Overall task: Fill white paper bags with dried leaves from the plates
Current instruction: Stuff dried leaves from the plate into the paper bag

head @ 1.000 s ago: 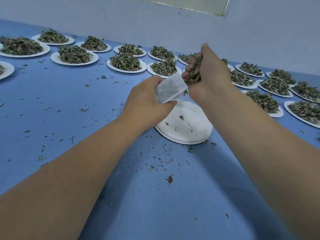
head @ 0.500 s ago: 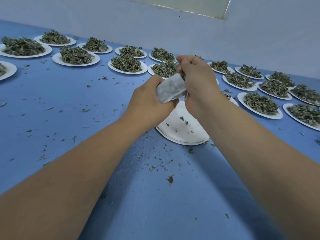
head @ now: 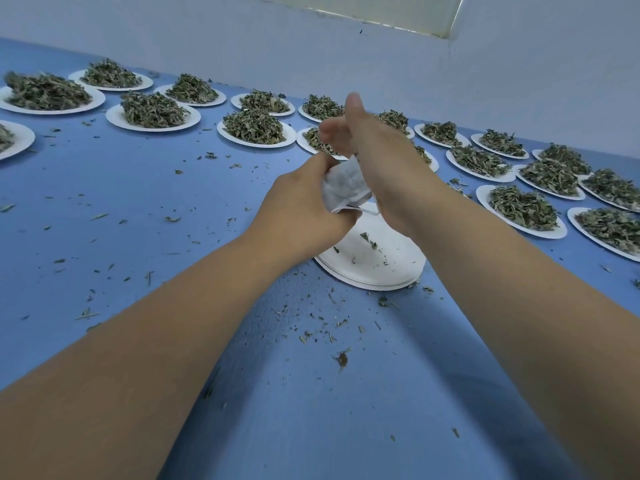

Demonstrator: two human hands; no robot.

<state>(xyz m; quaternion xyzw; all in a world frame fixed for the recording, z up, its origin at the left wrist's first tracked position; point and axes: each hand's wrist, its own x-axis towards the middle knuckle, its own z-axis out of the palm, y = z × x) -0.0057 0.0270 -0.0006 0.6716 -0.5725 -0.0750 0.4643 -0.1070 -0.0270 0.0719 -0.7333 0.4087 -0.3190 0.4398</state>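
Noting at far left a white plate (head: 26,142) cut off by the frame edge, only its right part showing. Logging beyond it, toward the wall, a big plate (head: 52,111) heaped with dried leaves (head: 48,91), then further heaped plates (head: 152,128) running rightward in two loose rows.

Recording the left hand (head: 301,216) at mid-frame, raised above the tabletop and curling around the left side of the white paper bag (head: 344,188), fingertips hidden behind it. Finding the bag crumpled, with its opening and contents not visible. Seeing a thin white strip (head: 363,210) at the bag's lower edge, too small for identifying.

Marking the right hand (head: 377,161) just beside the bag, its heel touching the bag's right side. Finding its fingers (head: 332,133) motion-blurred above the bag, so not telling whether grasping leaves or released. Losing several far plates behind this hand.

Placing beneath both hands a stack of white plates (head: 381,271), nearly bare apart from a few leaf bits on top, with its far rim hidden by the hands.

Logging more plates at right (head: 484,202), all heaped, and the end plate (head: 575,218) clipped by the right edge.

Noting the blue tabletop (head: 138,209) strewn with leaf crumbs (head: 341,358), thickest near the stack. Noting a pale wall (head: 242,36) behind, with a lighter panel (head: 381,8) cut off at the top edge. Tracing both forearms out through the bottom of the frame.
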